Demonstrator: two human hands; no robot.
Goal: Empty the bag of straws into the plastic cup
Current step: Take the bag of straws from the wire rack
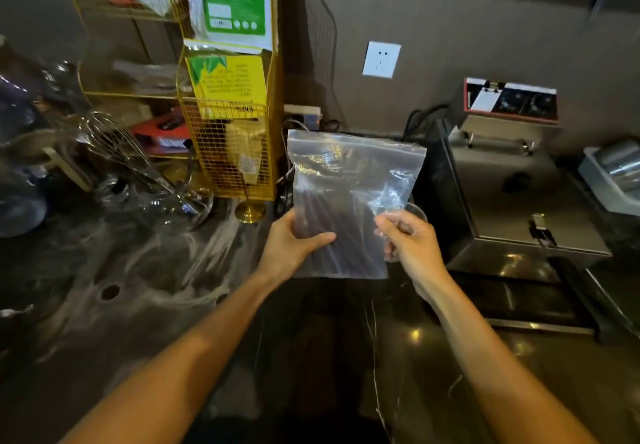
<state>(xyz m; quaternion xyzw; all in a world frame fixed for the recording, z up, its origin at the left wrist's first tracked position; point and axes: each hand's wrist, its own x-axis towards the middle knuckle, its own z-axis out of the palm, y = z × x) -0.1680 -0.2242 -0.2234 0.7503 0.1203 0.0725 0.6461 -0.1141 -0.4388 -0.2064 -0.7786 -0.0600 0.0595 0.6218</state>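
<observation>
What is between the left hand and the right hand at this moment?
In the head view, the clear zip bag of dark straws spans the gap; the left hand and the right hand each grip one side.

Two bare forearms reaching forward from the lower edge, converging toward the middle. Left hand [294,241] turned palm inward, thumb laid across the front of a clear zip-top plastic bag holding dark straws [349,198], fingers hidden behind its lower left edge, gripping it upright. Right hand [410,239] raised at about the same height, back toward the camera, fingertips [382,224] pinching the bag's right side, wrist slightly bent.
</observation>
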